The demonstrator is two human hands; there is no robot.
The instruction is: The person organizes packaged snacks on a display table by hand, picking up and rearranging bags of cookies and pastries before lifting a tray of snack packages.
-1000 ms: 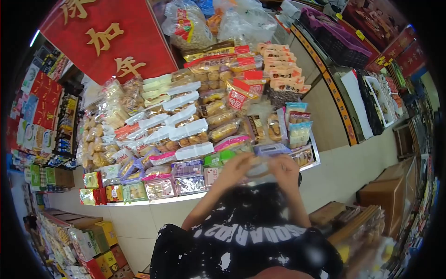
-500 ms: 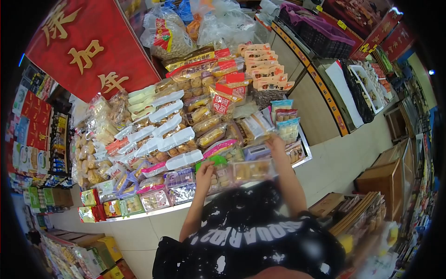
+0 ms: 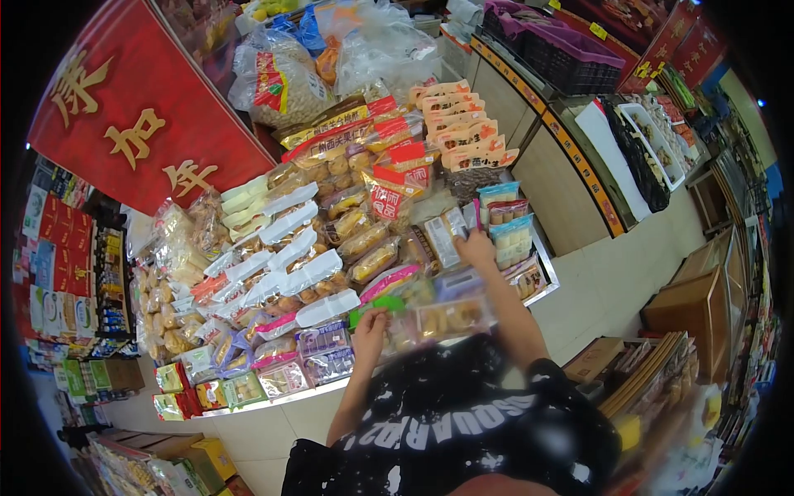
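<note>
My left hand (image 3: 370, 329) is closed, its fingers pinching the top of a green-topped snack packet (image 3: 376, 312) at the front edge of the display. My right hand (image 3: 478, 250) reaches farther in. Its fingers are closed at the side of a clear packet with a white label (image 3: 447, 235); the fingertips are partly hidden. Just beyond that hand stand blue-topped packets (image 3: 513, 238). Between my forearms lies a clear pack of round pastries (image 3: 452, 319), slightly blurred, with a pale purple packet (image 3: 459, 283) behind it.
Rows of bagged pastries with white header strips (image 3: 291, 277) fill the display to the left. Orange-topped bags (image 3: 471, 136) stand at the back right. A red banner (image 3: 149, 107) hangs at the left, and wooden crates (image 3: 691, 293) stand at the right.
My right hand has moved slightly inward and left, against the white-labelled packet, which now sits more upright. My left hand stays at the green-topped packet. The view has shifted a little.
</note>
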